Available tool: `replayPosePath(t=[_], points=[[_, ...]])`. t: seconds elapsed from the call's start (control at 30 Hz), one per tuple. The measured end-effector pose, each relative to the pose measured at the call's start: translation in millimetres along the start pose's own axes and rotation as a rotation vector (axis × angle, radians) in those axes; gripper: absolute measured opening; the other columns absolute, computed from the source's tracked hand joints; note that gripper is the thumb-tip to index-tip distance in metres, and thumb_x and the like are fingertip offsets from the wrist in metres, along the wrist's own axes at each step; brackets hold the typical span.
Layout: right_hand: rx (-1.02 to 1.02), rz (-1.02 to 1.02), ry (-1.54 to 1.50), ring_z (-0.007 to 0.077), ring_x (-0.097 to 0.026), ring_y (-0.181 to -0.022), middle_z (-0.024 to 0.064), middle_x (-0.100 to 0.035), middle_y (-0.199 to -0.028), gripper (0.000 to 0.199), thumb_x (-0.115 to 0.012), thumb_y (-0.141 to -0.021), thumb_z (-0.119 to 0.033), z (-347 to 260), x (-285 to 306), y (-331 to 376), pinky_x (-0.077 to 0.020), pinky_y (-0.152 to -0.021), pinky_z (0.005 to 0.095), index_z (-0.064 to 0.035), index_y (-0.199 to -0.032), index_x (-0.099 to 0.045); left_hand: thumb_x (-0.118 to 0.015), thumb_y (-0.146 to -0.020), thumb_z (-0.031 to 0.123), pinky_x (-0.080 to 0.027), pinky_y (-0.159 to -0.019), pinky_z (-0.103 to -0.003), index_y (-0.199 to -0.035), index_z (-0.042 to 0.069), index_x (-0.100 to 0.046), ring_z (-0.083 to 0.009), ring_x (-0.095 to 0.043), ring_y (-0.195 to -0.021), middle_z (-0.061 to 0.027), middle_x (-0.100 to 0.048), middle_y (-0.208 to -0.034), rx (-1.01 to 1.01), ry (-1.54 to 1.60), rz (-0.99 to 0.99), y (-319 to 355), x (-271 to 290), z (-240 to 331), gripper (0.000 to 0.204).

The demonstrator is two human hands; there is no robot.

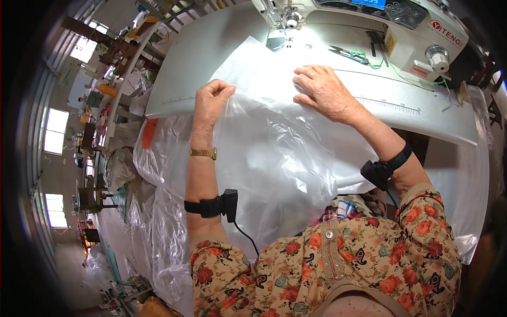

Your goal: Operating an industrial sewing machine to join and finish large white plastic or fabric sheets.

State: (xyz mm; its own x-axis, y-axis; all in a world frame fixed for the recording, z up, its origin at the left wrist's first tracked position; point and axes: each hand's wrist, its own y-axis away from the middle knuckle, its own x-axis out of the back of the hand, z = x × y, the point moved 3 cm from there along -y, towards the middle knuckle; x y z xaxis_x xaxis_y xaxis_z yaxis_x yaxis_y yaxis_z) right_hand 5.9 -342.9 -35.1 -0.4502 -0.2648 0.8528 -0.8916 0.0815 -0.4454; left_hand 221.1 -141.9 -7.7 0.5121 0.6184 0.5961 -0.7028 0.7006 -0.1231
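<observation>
A large sheet of thin, clear plastic (264, 153) spreads over the sewing table (185, 63) and hangs down over my lap. Its far corner reaches toward the needle area of a white sewing machine (289, 31). My left hand (212, 103) is closed, with thumb and fingertips pinching the sheet's left edge. To the right, my right hand (325, 94) rests on the plastic near the needle. Its fingers are bent a little, fingertips down, and the thumb lies apart from them. The lamp's glare washes out the sheet between my hands.
Thread snips (348, 54) and green thread (377, 63) lie right of the needle. A handwheel (437, 57) juts from the machine's right end. More crumpled plastic (163, 211) hangs at my left. Black straps with small boxes (214, 206) sit on both forearms, trailing cables.
</observation>
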Motion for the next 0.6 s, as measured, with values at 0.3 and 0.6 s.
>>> replayPosePath(t=[0.3,0.6], points=[[-0.012,0.064,-0.203,0.0320,-0.051,-0.123,0.0145,-0.058,-0.132,0.026,-0.072,-0.088,-0.022,3.6,1.5,2.1,-0.0384,-0.104,0.0435,-0.0044,-0.095,-0.053,-0.077,-0.083,0.013,-0.049,-0.088,-0.030,-0.093,-0.001,-0.069,-0.0174,-0.064,-0.095,-0.0101,-0.069,-0.100,-0.463,-0.254,0.368,25.7,-8.1,31.7,0.020],[-0.010,0.056,-0.281,0.0310,-0.054,-0.117,0.0124,-0.063,-0.124,0.019,-0.068,-0.088,-0.014,11.5,-0.2,0.4,-0.0411,-0.100,0.0431,-0.0048,-0.086,-0.052,-0.077,-0.082,0.011,-0.051,-0.079,-0.029,-0.095,-0.002,-0.067,-0.0153,-0.063,-0.085,-0.0072,-0.066,-0.088,-0.171,-0.324,0.004,-16.4,-29.1,5.1,0.021]])
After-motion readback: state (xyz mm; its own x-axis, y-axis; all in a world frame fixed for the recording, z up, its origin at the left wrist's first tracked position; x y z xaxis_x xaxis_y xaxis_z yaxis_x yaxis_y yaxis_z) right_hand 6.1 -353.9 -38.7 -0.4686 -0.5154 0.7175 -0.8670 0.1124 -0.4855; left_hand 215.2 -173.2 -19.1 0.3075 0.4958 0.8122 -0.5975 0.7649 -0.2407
